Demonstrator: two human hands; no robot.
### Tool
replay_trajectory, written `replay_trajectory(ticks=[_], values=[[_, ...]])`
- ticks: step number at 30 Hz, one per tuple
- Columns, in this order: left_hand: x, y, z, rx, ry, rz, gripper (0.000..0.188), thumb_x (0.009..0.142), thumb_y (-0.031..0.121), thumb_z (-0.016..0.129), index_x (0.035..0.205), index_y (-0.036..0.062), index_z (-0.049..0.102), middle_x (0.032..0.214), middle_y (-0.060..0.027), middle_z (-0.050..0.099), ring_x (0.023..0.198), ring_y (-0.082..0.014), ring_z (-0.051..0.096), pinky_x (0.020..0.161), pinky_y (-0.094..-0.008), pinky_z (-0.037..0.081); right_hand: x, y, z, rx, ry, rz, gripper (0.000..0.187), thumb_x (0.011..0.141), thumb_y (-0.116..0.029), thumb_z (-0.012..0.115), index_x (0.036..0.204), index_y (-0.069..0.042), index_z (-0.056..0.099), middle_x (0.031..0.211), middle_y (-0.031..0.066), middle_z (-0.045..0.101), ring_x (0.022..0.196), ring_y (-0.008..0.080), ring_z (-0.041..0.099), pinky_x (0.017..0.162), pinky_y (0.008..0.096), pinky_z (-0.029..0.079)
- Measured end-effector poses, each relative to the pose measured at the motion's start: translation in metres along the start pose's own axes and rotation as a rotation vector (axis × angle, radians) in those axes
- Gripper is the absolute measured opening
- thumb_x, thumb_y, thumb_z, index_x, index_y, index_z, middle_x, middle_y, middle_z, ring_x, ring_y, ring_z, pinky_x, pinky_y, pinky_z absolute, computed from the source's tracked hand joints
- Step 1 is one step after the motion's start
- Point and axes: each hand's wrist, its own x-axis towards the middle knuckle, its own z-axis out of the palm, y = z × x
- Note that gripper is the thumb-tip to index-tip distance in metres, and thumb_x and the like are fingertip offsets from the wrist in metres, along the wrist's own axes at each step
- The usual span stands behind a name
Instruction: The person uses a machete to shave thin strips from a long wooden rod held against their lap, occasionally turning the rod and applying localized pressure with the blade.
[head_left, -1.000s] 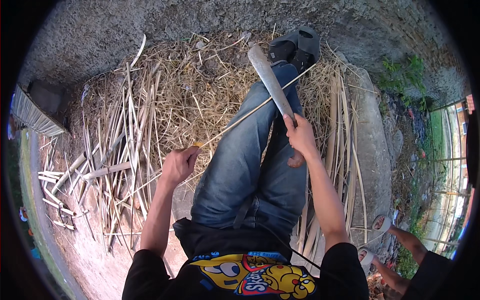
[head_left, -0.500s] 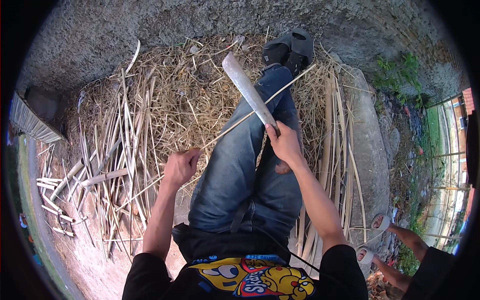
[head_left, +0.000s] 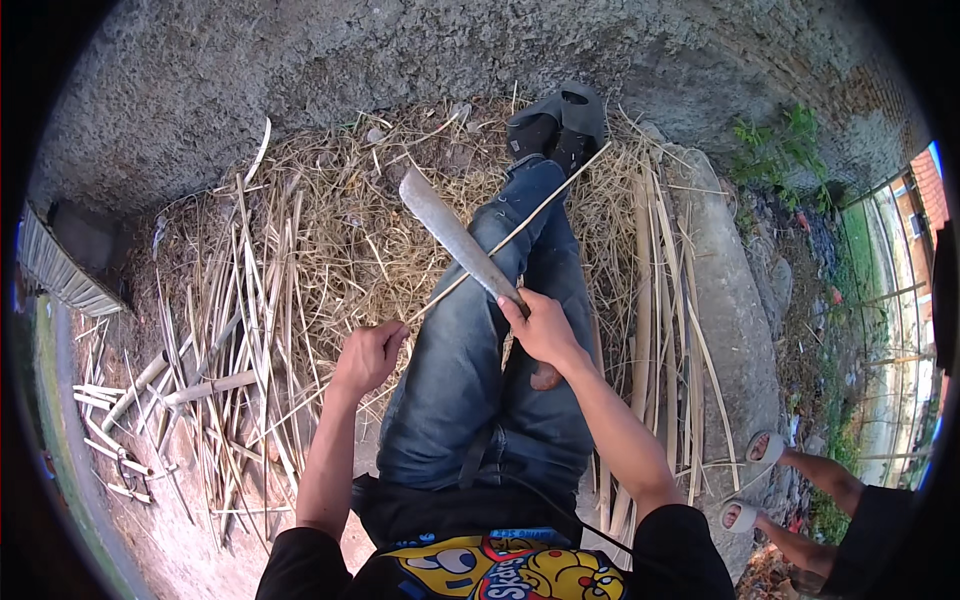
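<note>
My left hand [head_left: 368, 358] is closed in a pinch around a thin, pale bamboo strip [head_left: 555, 193]. The strip slants from the lower left, across my jeans [head_left: 440, 375], up to near my feet. Wrapped round the handle of a machete, my right hand [head_left: 540, 325] is closed over my thighs. The wide grey blade of the machete [head_left: 450, 235] points up and left and crosses the strip, appearing to touch it. Below my right hand the brown, rounded end of the handle shows.
Dry bamboo shavings [head_left: 340, 230] cover the ground around my legs. Long split strips [head_left: 245, 300] lie heaped at left, with more slats [head_left: 645, 300] at right beside a concrete slab [head_left: 735, 350]. A rough wall [head_left: 400, 60] stands ahead. Another person's sandalled feet [head_left: 765, 448] are at lower right.
The machete and my right hand have moved down and left along the strip, nearer my left hand. My left hand keeps its hold. The whole view has shifted slightly.
</note>
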Motion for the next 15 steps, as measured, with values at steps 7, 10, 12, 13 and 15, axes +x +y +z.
replay_trajectory(ticks=[7, 10, 12, 13, 15], values=[[-0.006, -0.006, 0.005, -0.027, 0.006, 0.051, 0.022, 0.102, 0.017, 0.062, 0.090, 0.0001, 0.068, 0.060, -0.0218, 0.059, 0.054, -0.0415, 0.059, 0.053, -0.0467, 0.045, -0.019, 0.004, -0.007, 0.329, 0.015, 0.217, 0.037, 0.105, -0.037, 0.062, 0.093, -0.002, 0.062, 0.064, 0.0062, 0.058, 0.049, 0.0158, 0.055, 0.048, 0.0334, 0.043], [-0.011, -0.009, 0.005, -0.018, 0.003, 0.026, 0.023, 0.102, 0.019, 0.063, 0.088, 0.0005, 0.067, 0.060, -0.0221, 0.057, 0.056, -0.0427, 0.058, 0.055, -0.0475, 0.044, -0.018, 0.004, -0.022, 0.487, 0.150, 0.317, 0.029, 0.105, -0.034, 0.064, 0.095, -0.007, 0.060, 0.061, -0.0019, 0.052, 0.044, 0.0076, 0.049, 0.040, 0.0260, 0.040], [-0.013, -0.013, 0.009, -0.020, 0.060, 0.023, 0.023, 0.102, 0.019, 0.063, 0.088, 0.0008, 0.066, 0.061, -0.0227, 0.057, 0.057, -0.0434, 0.058, 0.055, -0.0480, 0.045, -0.018, 0.007, -0.030, 0.520, 0.209, 0.353, 0.027, 0.102, -0.033, 0.068, 0.096, -0.008, 0.060, 0.061, -0.0024, 0.052, 0.045, 0.0069, 0.049, 0.040, 0.0258, 0.040], [-0.013, -0.012, 0.009, -0.010, 0.044, 0.000, 0.023, 0.101, 0.019, 0.063, 0.087, 0.0011, 0.065, 0.062, -0.0231, 0.057, 0.059, -0.0438, 0.059, 0.056, -0.0484, 0.045, -0.020, 0.009, -0.032, 0.525, 0.241, 0.369, 0.028, 0.100, -0.033, 0.071, 0.095, -0.008, 0.060, 0.062, -0.0026, 0.052, 0.045, 0.0067, 0.049, 0.039, 0.0260, 0.040], [-0.012, -0.009, 0.011, 0.009, 0.059, 0.007, 0.024, 0.102, 0.020, 0.063, 0.087, 0.0011, 0.065, 0.062, -0.0231, 0.058, 0.059, -0.0439, 0.059, 0.056, -0.0485, 0.045, -0.025, 0.016, -0.034, 0.524, 0.244, 0.381, 0.028, 0.100, -0.033, 0.071, 0.095, -0.008, 0.059, 0.062, -0.0027, 0.052, 0.045, 0.0068, 0.050, 0.040, 0.0260, 0.040]])
